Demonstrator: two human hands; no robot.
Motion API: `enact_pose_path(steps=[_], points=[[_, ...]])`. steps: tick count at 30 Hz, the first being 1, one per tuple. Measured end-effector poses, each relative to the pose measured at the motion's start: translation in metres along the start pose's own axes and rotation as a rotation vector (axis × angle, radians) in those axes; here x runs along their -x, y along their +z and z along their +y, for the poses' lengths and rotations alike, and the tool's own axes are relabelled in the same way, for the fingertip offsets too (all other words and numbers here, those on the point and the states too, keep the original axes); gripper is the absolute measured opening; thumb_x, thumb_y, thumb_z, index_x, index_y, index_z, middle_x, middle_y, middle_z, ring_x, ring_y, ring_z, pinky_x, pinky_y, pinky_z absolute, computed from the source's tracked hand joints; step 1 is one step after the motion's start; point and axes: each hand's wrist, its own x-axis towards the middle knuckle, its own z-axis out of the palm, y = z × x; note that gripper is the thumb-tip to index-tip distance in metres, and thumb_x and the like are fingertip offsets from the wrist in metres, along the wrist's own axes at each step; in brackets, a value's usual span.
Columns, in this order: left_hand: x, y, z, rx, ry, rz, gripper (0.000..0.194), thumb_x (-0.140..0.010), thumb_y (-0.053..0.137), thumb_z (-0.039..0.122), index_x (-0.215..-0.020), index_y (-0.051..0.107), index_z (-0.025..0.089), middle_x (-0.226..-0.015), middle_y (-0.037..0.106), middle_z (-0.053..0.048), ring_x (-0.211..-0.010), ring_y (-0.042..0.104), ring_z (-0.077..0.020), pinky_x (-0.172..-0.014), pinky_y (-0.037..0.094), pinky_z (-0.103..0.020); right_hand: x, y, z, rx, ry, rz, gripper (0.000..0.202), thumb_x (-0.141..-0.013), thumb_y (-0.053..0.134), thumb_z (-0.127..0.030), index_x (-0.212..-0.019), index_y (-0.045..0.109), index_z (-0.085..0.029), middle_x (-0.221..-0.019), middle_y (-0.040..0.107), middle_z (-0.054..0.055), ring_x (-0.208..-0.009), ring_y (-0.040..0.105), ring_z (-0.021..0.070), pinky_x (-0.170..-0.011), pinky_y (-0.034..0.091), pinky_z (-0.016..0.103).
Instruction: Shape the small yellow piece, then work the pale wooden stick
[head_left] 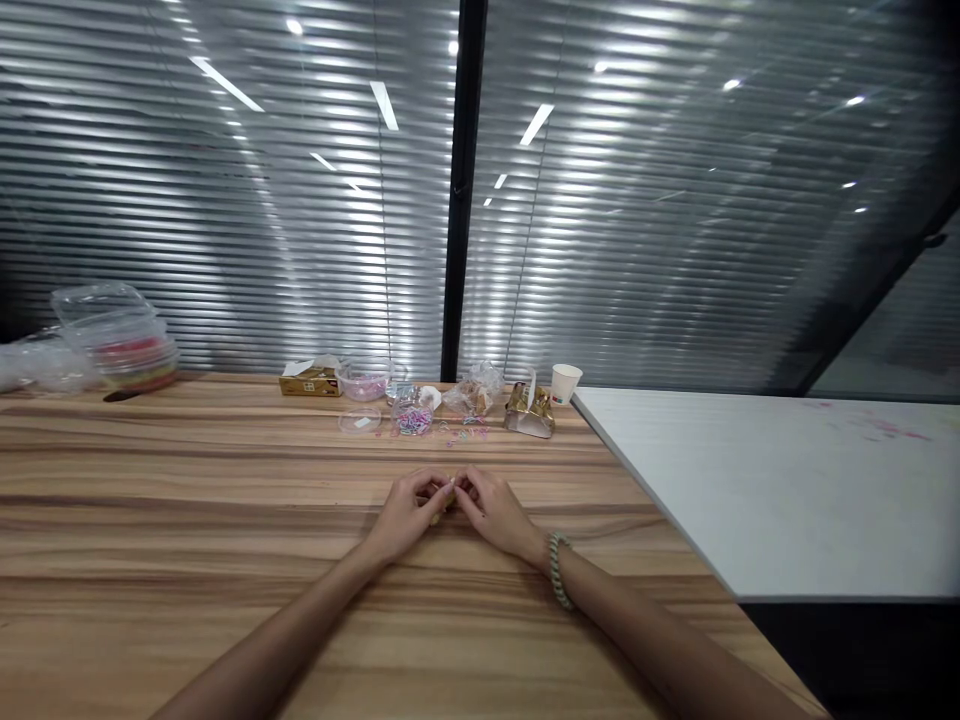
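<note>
My left hand [411, 508] and my right hand [489, 506] meet fingertip to fingertip over the wooden table [225, 500]. Both are closed in a pinch around something small. A yellowish bit shows under the left fingers, but its kind is too small and too covered to make out. A twisted bracelet circles my right wrist. Just beyond the hands lie a tub of small pink, purple and blue pieces [413, 418] and several loose pieces [466, 434] scattered on the wood.
Along the back stand a gold tissue box [310, 380], a clear bowl [364, 380], a round lid [360, 420], a crumpled plastic bag [477, 390], a gold tissue pack [529, 412] and a paper cup [565, 382]. Stacked plastic containers [131, 345] sit far left. A white table [787, 490] adjoins right.
</note>
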Motion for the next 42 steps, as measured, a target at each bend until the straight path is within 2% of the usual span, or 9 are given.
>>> enact_pose_path(steps=[10,17,25,42], points=[[-0.0001,0.0009,0.0012,-0.001,-0.011,-0.004,0.030,-0.080,0.046,0.040,-0.080,0.059,0.013,-0.073,0.060,-0.005,-0.065,0.053,-0.0133,-0.060,0.042,-0.022,0.0004,-0.0009,0.0006,-0.033,-0.005,-0.024,0.012,-0.088,0.039,-0.021,-0.091,0.051,-0.018,-0.084,0.059,0.004,-0.077,0.054,0.0153,-0.069,0.040,0.026],[-0.0008,0.0015,-0.0028,-0.016,0.013,0.001,0.030,-0.080,0.047,0.040,-0.074,0.058,0.013,-0.066,0.056,-0.003,-0.062,0.051,-0.0122,-0.058,0.041,-0.022,0.0010,0.0003,0.0011,0.029,-0.005,-0.002,0.007,-0.086,0.043,-0.019,-0.084,0.049,-0.018,-0.080,0.059,0.003,-0.071,0.053,0.0149,-0.064,0.037,0.025],[-0.0011,0.0016,-0.0056,-0.031,0.007,0.004,0.028,-0.078,0.050,0.038,-0.072,0.057,0.013,-0.067,0.056,-0.004,-0.063,0.051,-0.0126,-0.058,0.041,-0.022,0.0005,-0.0012,0.0004,0.001,-0.016,0.003,0.005,-0.084,0.044,-0.017,-0.083,0.048,-0.019,-0.079,0.058,0.002,-0.072,0.053,0.0145,-0.064,0.037,0.024],[-0.0001,0.0018,-0.0024,-0.063,0.010,-0.021,0.030,-0.080,0.048,0.040,-0.074,0.058,0.013,-0.071,0.058,-0.004,-0.068,0.052,-0.0135,-0.063,0.040,-0.023,-0.0006,-0.0011,0.0024,-0.130,0.057,0.007,0.009,-0.086,0.042,-0.024,-0.084,0.049,-0.019,-0.078,0.059,0.001,-0.069,0.053,0.0134,-0.063,0.039,0.023]])
